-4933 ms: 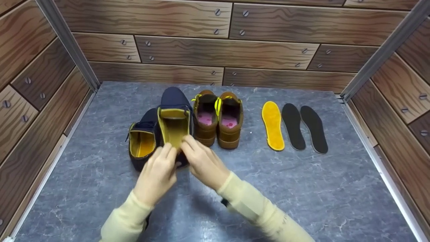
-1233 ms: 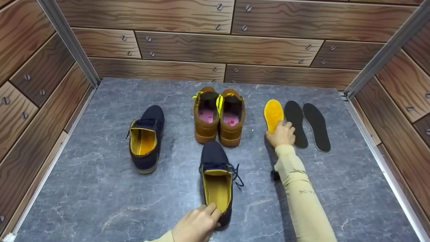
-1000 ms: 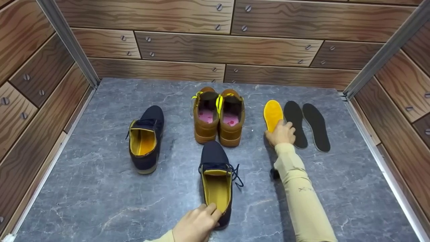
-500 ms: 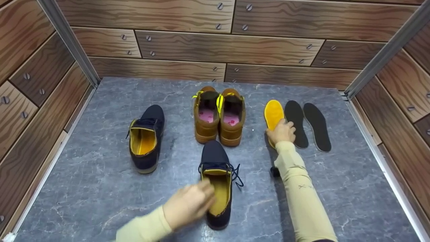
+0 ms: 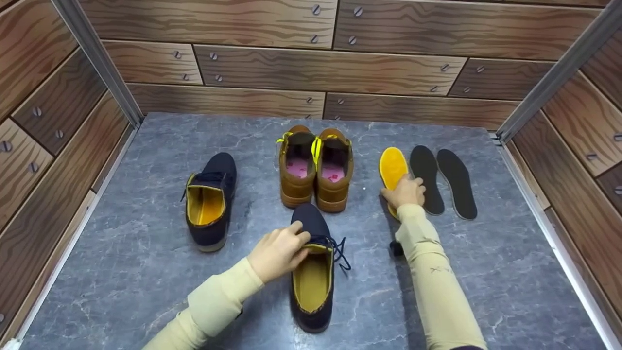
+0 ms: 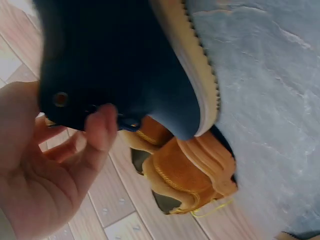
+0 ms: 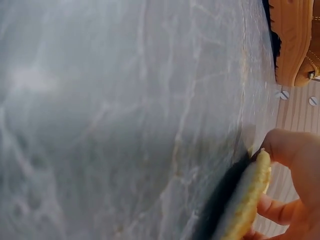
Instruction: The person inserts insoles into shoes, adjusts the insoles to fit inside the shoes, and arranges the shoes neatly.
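Observation:
A navy lace-up shoe (image 5: 313, 320) with yellow lining stands front centre, toe pointing away, laces hanging to its right. My left hand (image 5: 278, 253) pinches the left edge of its opening near the laces. In the left wrist view, the thumb presses the outside of the navy shoe (image 6: 115, 55) beside an eyelet; the other fingers are partly hidden behind the upper. At the right, my right hand (image 5: 406, 192) grips the yellow insole (image 5: 393, 165) around its middle and covers part of it. The right wrist view shows the insole's edge (image 7: 247, 200) between thumb and fingers, a dark shadow beside it.
The other navy shoe (image 5: 210, 233), an orange-yellow insole inside, stands at the left. Two brown shoes (image 5: 332, 197) with yellow laces stand behind the centre. Two black insoles (image 5: 427, 180) lie right of the yellow one. Wood-patterned walls (image 5: 243, 68) enclose the grey marbled surface.
The navy shoe, first held in both hands near its pair, has come to the front centre. My right hand has gone to the yellow insole; my left hand has slid from heel to laces.

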The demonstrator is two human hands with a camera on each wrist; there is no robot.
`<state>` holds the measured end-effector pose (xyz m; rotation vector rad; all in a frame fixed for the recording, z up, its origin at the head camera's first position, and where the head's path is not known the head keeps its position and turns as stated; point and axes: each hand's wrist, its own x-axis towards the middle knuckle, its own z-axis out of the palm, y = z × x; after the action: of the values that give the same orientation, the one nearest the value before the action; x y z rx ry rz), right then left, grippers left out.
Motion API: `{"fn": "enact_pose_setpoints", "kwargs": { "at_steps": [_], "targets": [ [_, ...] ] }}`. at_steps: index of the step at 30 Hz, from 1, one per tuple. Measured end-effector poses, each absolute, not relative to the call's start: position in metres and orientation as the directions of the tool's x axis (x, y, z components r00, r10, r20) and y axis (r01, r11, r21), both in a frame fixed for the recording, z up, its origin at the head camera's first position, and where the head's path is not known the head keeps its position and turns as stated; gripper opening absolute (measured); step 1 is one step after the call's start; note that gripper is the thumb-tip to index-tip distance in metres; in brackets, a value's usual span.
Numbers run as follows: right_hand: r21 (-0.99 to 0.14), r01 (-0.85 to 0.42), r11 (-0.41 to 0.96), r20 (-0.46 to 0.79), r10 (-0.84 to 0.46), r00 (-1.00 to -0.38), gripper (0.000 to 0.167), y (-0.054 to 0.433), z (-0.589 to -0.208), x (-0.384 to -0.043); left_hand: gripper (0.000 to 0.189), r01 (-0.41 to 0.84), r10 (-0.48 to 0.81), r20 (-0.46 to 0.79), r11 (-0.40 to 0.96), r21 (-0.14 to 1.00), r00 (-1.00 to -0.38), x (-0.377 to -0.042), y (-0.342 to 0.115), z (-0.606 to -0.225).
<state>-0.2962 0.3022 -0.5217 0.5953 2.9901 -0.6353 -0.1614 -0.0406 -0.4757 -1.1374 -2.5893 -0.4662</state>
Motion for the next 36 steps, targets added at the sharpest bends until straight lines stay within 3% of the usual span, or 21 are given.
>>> {"fn": "enact_pose_setpoints", "kwargs": {
  "at_steps": [12, 21, 29, 36],
  "targets": [
    [-0.411, 0.373, 0.832, -0.124, 0.354, -0.927, 0.065, 0.302, -0.527, -0.293, 0.016, 0.748, 0.657, 0.371, 0.633, 0.201, -0.656, -0.163, -0.042, -0.477],
    [-0.408, 0.386, 0.827, -0.112, 0.374, -0.921, 0.071, 0.302, -0.522, -0.292, 0.016, 0.755, 0.666, 0.373, 0.628, 0.189, -0.647, -0.164, -0.042, -0.476],
    [-0.279, 0.339, 0.898, -0.011, 0.351, -0.936, 0.057, 0.297, -0.513, -0.293, 0.017, 0.752, 0.665, 0.365, 0.631, 0.191, -0.651, -0.164, -0.042, -0.475],
    [-0.303, 0.313, 0.900, 0.076, 0.351, -0.933, 0.036, 0.298, -0.516, -0.292, 0.016, 0.755, 0.668, 0.368, 0.629, 0.187, -0.647, -0.164, -0.042, -0.476]
  ]
}}
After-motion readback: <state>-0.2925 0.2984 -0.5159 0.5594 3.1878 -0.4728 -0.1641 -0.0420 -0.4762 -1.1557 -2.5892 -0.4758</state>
